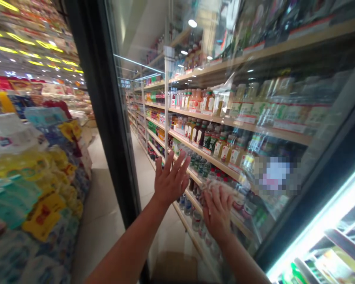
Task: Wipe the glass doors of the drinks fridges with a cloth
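A tall glass door (148, 130) in a black frame stands swung out in front of me. My left hand (170, 181) is spread against the glass, fingers apart, with nothing in it. Lower and to the right, my right hand (217, 213) presses a pale crumpled cloth (238, 196) to the pane. The cloth lies between its fingers and the glass, and part of it is hidden by the hand. Through or mirrored in the pane appear shelves of drink bottles (225, 150); I cannot tell which are reflections.
The door's black edge frame (106, 98) leans at the left, beside a pale floor aisle (99, 197). Stacked packs of bottled drinks (56, 173) line the far left. At lower right is a bright cooler light strip (322, 225) with shelved goods beneath it.
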Demonstrator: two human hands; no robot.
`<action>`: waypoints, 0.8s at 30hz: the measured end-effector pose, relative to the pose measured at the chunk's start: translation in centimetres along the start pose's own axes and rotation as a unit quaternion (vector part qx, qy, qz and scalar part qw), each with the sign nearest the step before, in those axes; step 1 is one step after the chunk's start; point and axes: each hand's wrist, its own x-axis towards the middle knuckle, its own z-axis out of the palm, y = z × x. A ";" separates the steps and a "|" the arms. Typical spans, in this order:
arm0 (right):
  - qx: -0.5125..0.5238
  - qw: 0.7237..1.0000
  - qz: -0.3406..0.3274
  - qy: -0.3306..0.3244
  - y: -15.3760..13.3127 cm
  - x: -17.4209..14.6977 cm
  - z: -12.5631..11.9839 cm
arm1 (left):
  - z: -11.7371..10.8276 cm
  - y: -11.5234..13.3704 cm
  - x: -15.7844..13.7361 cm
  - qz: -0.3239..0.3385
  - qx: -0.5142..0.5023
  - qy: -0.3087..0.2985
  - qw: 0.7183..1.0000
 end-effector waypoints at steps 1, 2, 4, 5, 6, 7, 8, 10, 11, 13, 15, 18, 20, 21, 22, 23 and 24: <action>-0.001 1.000 0.007 0.018 0.3 1.2 -0.1 | 0.0 0.0 0.0 0.000 0.000 0.000 1.000; -0.006 0.999 0.021 0.039 0.6 2.6 -0.2 | 0.0 0.0 0.0 0.000 0.001 0.000 1.000; -0.015 0.996 0.052 0.074 1.3 4.9 -0.3 | -0.1 0.0 -0.1 0.001 0.003 0.001 1.000; -0.018 0.995 0.063 0.079 1.3 5.4 -0.2 | -0.1 0.0 0.0 0.001 0.004 0.000 1.000; -0.019 0.995 0.069 0.074 1.0 5.3 -0.1 | -0.1 0.0 0.0 0.002 0.005 -0.001 1.000; -0.018 0.995 0.071 0.067 0.5 4.7 0.2 | -0.2 0.1 0.0 0.002 0.005 -0.002 1.000; -0.013 0.996 0.063 0.058 -0.2 3.7 0.5 | -0.2 0.1 0.0 0.002 0.006 -0.003 1.000; 0.010 0.999 0.027 0.033 -1.6 1.4 1.1 | -0.2 0.1 0.0 0.003 0.005 -0.003 1.000; 0.025 0.999 0.004 0.019 -2.0 0.6 1.3 | -0.2 0.1 0.0 0.003 0.004 -0.002 1.000; 0.043 0.999 -0.026 0.009 -1.9 0.2 1.3 | -0.2 0.0 0.0 0.004 0.002 0.002 1.000; 0.033 0.999 -0.012 0.023 -0.7 1.6 0.8 | -0.1 0.0 0.0 0.004 0.003 0.005 1.000; 0.005 0.997 0.039 0.062 1.4 4.2 0.1 | 0.1 -0.1 0.0 0.003 0.011 0.008 1.000; 0.001 0.997 0.047 0.061 1.8 4.0 0.0 | 0.3 -0.1 0.0 0.002 0.014 0.006 1.000; 0.005 0.998 0.041 0.055 1.7 3.2 0.1 | 0.3 -0.1 0.0 0.001 0.015 0.006 1.000; 0.012 0.999 0.027 0.045 1.5 2.0 0.2 | 0.4 -0.2 0.0 -0.001 0.017 0.005 1.000; 0.022 0.999 0.006 0.030 1.4 0.7 0.3 | 0.5 -0.2 0.0 -0.001 0.019 0.005 1.000; 0.032 0.999 -0.015 0.013 1.4 -0.5 0.4 | 0.6 -0.2 0.0 -0.002 0.020 0.006 1.000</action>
